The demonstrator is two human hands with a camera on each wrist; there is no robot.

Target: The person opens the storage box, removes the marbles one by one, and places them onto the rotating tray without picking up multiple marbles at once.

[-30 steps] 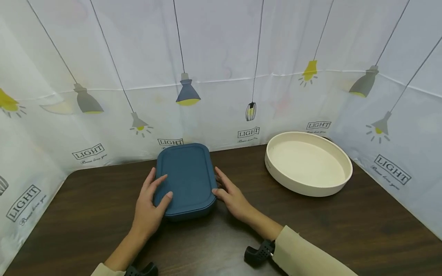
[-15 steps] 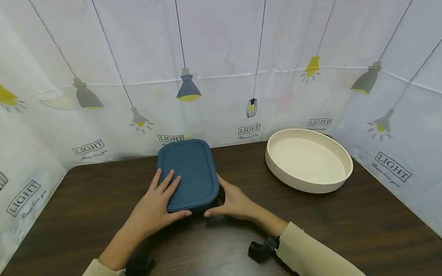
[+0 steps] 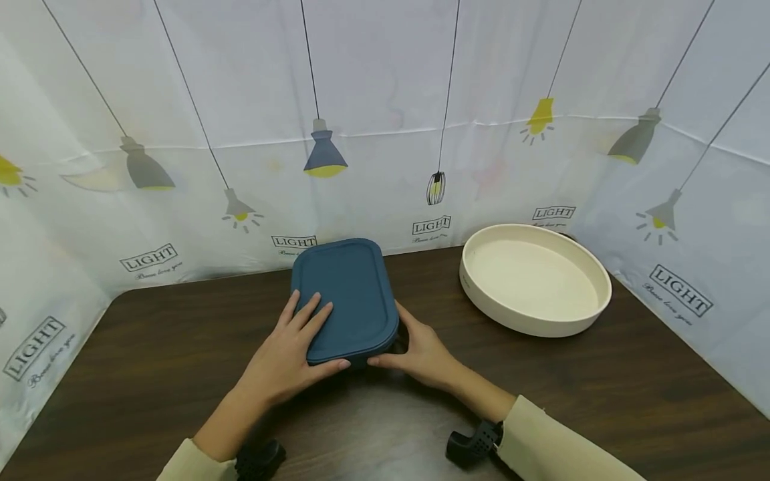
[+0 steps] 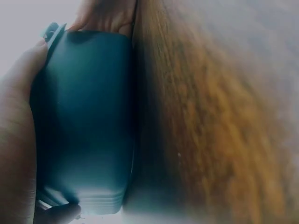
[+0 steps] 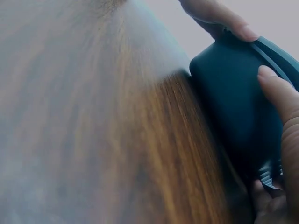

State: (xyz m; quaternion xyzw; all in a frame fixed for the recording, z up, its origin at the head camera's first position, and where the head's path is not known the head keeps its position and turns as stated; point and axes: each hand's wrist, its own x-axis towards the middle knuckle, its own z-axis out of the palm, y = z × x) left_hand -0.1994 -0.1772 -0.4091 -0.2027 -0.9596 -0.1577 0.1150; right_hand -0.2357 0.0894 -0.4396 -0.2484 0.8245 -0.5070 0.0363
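Observation:
A dark blue lidded box (image 3: 345,287) lies on the table, its lid facing up. My left hand (image 3: 283,364) rests on its near left corner, straight fingers spread over the lid and the thumb along the near edge. In the left wrist view, the left thumb (image 4: 21,79) lies at the lid's rim and a fingertip shows low on the box's side. My right hand (image 3: 421,354) grips the near right corner, thumb on the near side and fingers along the right side. The right wrist view shows its fingers (image 5: 268,200) at a ribbed part of the box.
A round cream tray (image 3: 481,304) with a low wall stands at the back right of the dark wooden table (image 3: 150,361). Behind it hangs a white curtain (image 3: 385,73) printed with lamps. A black wrist mount (image 3: 472,444) sits on the right wrist.
The left fingers have moved further onto the lid and its thumb to the near edge. My right thumb has come round to the near side. The box has shifted slightly to the right.

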